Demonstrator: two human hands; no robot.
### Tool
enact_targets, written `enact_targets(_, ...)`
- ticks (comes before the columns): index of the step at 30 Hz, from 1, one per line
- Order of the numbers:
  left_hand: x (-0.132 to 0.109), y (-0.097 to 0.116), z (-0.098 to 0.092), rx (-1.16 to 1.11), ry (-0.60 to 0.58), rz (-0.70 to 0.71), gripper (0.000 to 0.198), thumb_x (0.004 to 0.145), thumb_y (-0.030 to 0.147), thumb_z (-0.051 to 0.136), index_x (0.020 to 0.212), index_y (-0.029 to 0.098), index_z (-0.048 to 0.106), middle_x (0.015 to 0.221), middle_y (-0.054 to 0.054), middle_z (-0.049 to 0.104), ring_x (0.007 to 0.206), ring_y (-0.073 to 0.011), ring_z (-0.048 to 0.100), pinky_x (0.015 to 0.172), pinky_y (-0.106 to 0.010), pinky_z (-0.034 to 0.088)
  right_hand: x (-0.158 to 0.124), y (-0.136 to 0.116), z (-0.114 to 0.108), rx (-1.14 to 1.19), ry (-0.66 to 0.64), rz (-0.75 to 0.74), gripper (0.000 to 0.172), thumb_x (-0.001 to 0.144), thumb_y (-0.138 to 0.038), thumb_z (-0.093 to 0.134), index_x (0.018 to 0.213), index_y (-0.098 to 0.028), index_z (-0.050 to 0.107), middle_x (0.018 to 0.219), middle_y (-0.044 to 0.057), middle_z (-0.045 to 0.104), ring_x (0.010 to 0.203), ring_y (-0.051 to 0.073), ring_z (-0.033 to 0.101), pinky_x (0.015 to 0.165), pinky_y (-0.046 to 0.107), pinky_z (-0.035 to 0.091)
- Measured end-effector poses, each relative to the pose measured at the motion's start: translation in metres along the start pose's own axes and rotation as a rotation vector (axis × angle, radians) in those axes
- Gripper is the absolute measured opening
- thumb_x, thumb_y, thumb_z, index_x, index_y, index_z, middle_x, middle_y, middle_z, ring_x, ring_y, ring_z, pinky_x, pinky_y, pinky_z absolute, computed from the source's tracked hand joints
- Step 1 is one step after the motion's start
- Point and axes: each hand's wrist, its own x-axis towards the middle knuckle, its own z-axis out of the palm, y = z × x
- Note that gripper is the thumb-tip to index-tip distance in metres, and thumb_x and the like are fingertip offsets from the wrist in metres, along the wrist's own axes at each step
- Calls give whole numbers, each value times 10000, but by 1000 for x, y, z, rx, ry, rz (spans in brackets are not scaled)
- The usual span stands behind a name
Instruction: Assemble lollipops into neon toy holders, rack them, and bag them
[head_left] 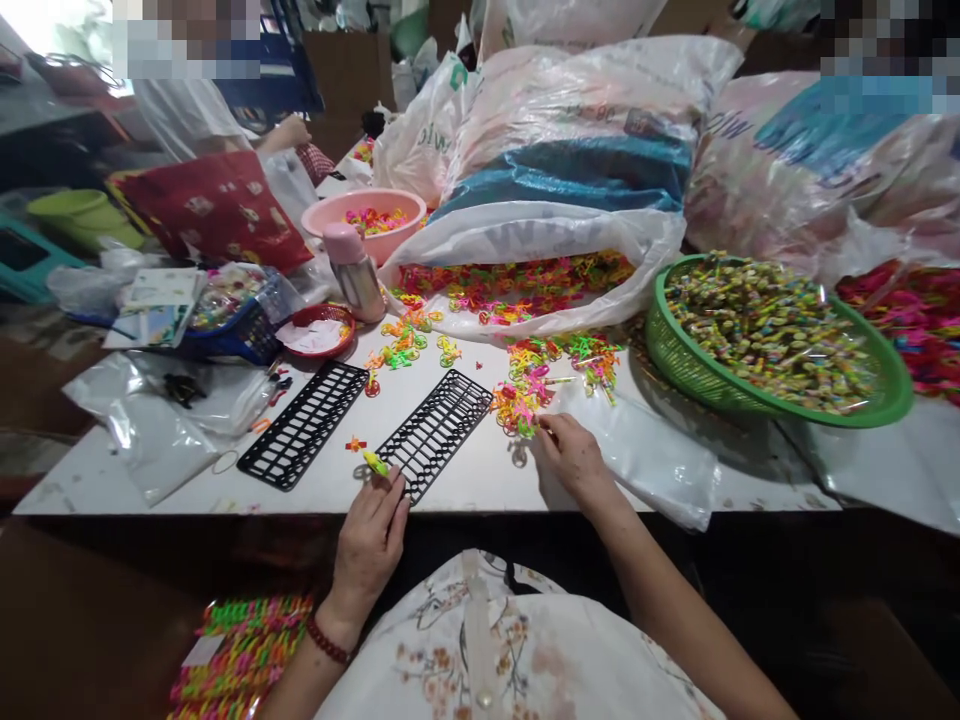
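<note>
My left hand (373, 535) is at the table's front edge, its fingertips pinching a small yellow-green plastic piece (375, 463) over the near corner of a black slotted plastic frame (442, 430). An orange-and-red plastic piece (355, 444) lies just beyond those fingers. To the right of the frame, my right hand (574, 460) reaches to the edge of a pile of bright plastic pieces (523, 395), thumb and fingers drawn together. What those fingers grip, if anything, is hidden. A second black slotted frame (306, 425) lies flat to the left.
A large open white sack (652, 235) spills colourful pieces at the back. On the right stands a green basket (750, 398) of wrapped items beside clear plastic bags (652, 460). A pink-lidded flask (356, 275), pink basin (315, 222) and red dish (319, 350) are back left. Another person (187, 115) sits beyond.
</note>
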Motion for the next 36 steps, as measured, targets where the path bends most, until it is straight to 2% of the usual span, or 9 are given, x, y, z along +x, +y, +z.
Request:
enact_targets(3,-3,2,-5,-26,33,6,476,863,83,611,1325,184,556,1292,-135,643,1206,-261,606,1039,-471,507,7,-9,-1,152,-31,-19,215,919,-256,472,1018,-196,652,963,92,689,878,218,645,806,337,495)
enact_targets(6,-3,7,-15,-67,138,5,452,828,40,637,1249,203,610,1155,-101,697,1098,-229,651,983,-424,541,11,-27,4,270,-122,40,231,929,-295,460,1005,-195,653,885,68,681,762,194,634,721,321,498)
enact_targets(8,2,11,-27,-55,228,-17,442,819,38,643,1223,218,625,1084,-85,702,1046,-217,655,939,-405,553,14,-43,15,387,-212,93,234,930,-359,485,968,-199,651,785,33,648,672,171,601,650,299,487)
enact_targets(11,20,10,-45,32,304,-87,474,850,96,622,1306,219,572,1166,-117,655,1119,-245,610,973,-450,526,18,-72,44,621,-347,149,240,859,-426,609,937,-202,644,737,-2,620,636,154,562,590,273,473)
enact_targets(16,54,-12,-58,28,38,-73,558,934,96,457,1473,221,390,1446,-131,493,1400,-264,382,1144,-516,385,28,-119,98,901,-483,117,307,791,-425,678,985,-188,669,883,23,688,782,170,609,749,303,501)
enact_targets(20,61,-27,-58,-40,-61,-63,544,950,92,404,1474,239,391,1428,-113,521,1378,-232,423,1138,-492,412,41,-139,121,758,-501,71,259,808,-431,627,863,-179,656,786,9,672,705,156,569,690,282,474)
enact_targets(24,57,-29,-54,-98,7,-117,462,954,117,432,1395,237,500,1356,-116,580,1269,-204,547,1080,-423,488,48,-143,128,597,-495,-68,228,839,-409,585,792,-190,628,729,-3,648,663,142,526,631,246,420)
enact_targets(28,53,-28,-49,-97,72,-137,427,953,120,457,1357,232,537,1317,-113,610,1230,-192,582,1068,-395,501,47,-141,133,548,-509,-183,198,860,-379,565,788,-203,617,721,2,639,657,142,516,631,235,404)
enact_targets(36,54,-26,-43,-67,112,-158,390,952,122,472,1318,218,564,1282,-113,630,1212,-190,596,1061,-388,509,45,-132,135,575,-583,-237,217,898,-363,524,790,-197,611,706,-4,617,639,137,502,617,228,392)
